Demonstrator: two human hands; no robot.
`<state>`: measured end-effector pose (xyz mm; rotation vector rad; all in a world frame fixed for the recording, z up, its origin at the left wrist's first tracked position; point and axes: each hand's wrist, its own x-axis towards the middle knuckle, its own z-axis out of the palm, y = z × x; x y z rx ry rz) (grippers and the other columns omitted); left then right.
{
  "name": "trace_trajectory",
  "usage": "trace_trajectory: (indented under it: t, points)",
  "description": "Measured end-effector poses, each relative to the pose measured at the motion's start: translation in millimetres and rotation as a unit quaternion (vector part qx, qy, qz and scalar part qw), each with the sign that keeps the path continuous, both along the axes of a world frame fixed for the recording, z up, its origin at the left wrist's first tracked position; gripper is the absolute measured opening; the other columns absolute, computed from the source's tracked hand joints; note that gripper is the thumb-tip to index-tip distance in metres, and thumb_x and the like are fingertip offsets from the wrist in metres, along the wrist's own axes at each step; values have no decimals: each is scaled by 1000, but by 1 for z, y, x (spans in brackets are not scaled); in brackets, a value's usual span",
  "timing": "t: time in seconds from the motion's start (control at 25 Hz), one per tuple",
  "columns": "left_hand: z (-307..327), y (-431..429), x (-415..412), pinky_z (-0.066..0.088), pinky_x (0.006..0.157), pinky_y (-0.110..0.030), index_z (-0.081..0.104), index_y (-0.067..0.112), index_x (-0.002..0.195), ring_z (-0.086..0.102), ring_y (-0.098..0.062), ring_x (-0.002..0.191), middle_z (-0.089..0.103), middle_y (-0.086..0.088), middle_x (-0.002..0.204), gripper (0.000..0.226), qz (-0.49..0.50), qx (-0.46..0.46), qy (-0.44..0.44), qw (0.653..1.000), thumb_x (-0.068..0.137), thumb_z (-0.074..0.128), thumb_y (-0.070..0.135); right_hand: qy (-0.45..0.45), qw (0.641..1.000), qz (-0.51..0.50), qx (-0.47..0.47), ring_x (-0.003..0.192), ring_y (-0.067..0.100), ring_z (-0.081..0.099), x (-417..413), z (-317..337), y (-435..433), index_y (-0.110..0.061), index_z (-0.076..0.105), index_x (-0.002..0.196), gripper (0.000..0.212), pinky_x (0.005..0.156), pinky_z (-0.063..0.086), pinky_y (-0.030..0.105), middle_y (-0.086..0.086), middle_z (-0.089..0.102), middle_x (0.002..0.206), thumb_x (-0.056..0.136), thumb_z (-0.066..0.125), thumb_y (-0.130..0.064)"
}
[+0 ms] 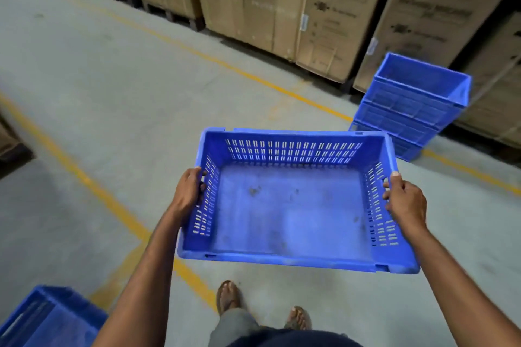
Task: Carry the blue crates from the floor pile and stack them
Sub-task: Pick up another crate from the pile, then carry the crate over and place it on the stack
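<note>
I hold an empty blue crate (pixel 293 214) with slotted walls in front of me, above the floor. My left hand (pixel 189 191) grips its left short side, fingers curled through the handle slot. On the opposite short side my right hand (pixel 406 203) grips the rim, thumb on top. A stack of several blue crates (pixel 414 104) stands on the floor ahead to the right, close to the cardboard boxes. Part of another blue crate (pixel 48 318) shows at the bottom left corner.
Tall LG cardboard boxes (pixel 324 14) on pallets line the far side from left to right. Yellow lines (pixel 214 60) run across the grey concrete floor. My sandalled feet (pixel 228 296) show below the crate. A dark pallet edge (pixel 11 149) juts in at the left.
</note>
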<state>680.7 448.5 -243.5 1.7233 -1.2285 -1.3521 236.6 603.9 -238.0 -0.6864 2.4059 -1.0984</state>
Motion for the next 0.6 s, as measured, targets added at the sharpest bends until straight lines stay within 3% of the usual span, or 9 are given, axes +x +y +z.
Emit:
trace_trajectory:
  t: [0.12, 0.24, 0.4, 0.6]
  points:
    - [14, -28, -60, 33, 48, -27, 52, 13, 104, 41, -17, 43, 44, -5, 68, 26, -110, 20, 24, 993, 108, 36, 34, -96, 994, -55, -6, 51, 25, 50, -57, 6, 12, -6, 68, 96, 50, 51, 39, 31, 5, 61, 69, 103, 41, -47]
    - [19, -71, -125, 34, 49, -27, 55, 10, 103, 43, -18, 43, 47, -5, 68, 31, -149, 39, 18, 988, 107, 40, 38, -217, 972, -93, 4, 51, 23, 45, -104, 18, 15, -6, 61, 100, 36, 51, 31, 27, 7, 53, 71, 105, 42, -36]
    - [14, -134, -211, 34, 45, -23, 53, 7, 100, 43, -17, 38, 46, -8, 68, 31, -211, 106, 1, 972, 106, 41, 34, -315, 941, -123, 24, 41, 17, 59, -168, 24, 12, -7, 56, 94, 34, 41, 42, 24, 9, 58, 75, 108, 42, -35]
    - [7, -196, -318, 31, 44, -22, 50, 6, 98, 43, -18, 35, 45, -10, 64, 26, -276, 140, -41, 950, 103, 40, 29, -343, 924, -169, 3, 42, 12, 64, -232, 29, 7, -5, 58, 92, 35, 36, 48, 21, 9, 62, 78, 108, 43, -31]
